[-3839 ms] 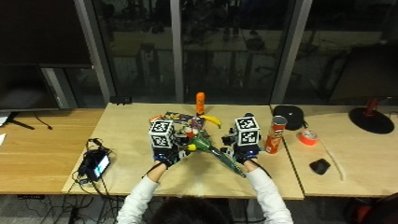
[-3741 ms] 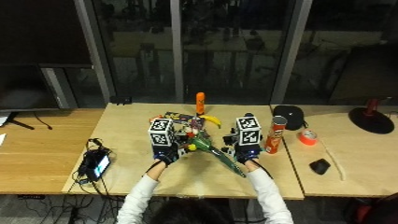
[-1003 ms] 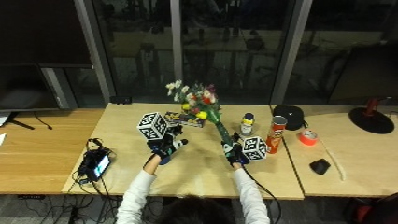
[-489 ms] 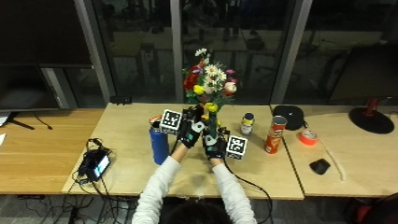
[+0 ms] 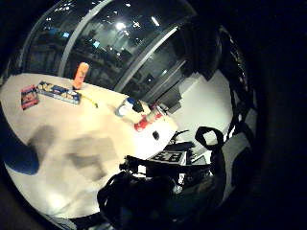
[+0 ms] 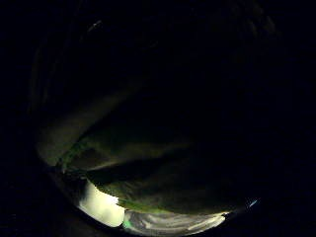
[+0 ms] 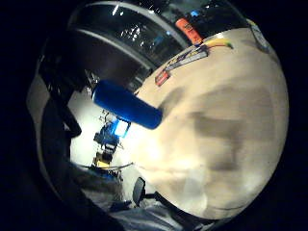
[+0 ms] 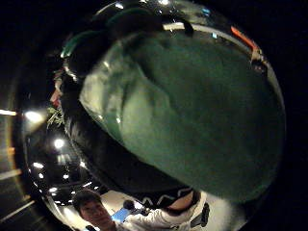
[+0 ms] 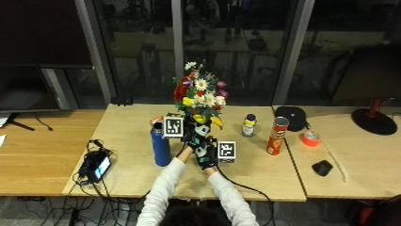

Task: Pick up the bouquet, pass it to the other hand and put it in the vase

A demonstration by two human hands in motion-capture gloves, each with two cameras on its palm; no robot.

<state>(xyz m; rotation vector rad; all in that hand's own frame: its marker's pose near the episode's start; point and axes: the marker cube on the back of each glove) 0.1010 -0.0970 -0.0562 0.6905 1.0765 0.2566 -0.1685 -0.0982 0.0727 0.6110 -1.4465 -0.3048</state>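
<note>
Currently both my hands meet at the lower stems of the bouquet (image 9: 199, 96), which stands upright above the middle of the tabletop (image 9: 125, 127). My left hand (image 9: 190, 137) sits higher on the stems and my right hand (image 9: 206, 155) just below it, the two touching or nearly so. From the outside view both appear curled around the stems. The right thumb side palm view is filled by the bouquet's green wrap (image 8: 192, 115) lying close against my right palm, with a gloved hand wrapped around it. The left thumb side palm view is almost entirely dark, with only green stems or leaves (image 6: 133, 148) pressed close, so I cannot confirm from it how my left grip is set.

The flower heads, in white, yellow, red and pink, rise well above my hands. The bouquet is in the air and in no container.

Just beside my left hand, on its outer side, a blue bottle (image 9: 161, 146) stands upright on the tabletop. To my right stand a small bottle with a yellow band (image 9: 250, 125) and, farther out, a red tube can (image 9: 276, 136). Beyond that lie a roll of red tape (image 9: 308, 138) and a small black object (image 9: 322, 167). A device with a lit screen and cables (image 9: 96, 165) lies near the left edge.
</note>
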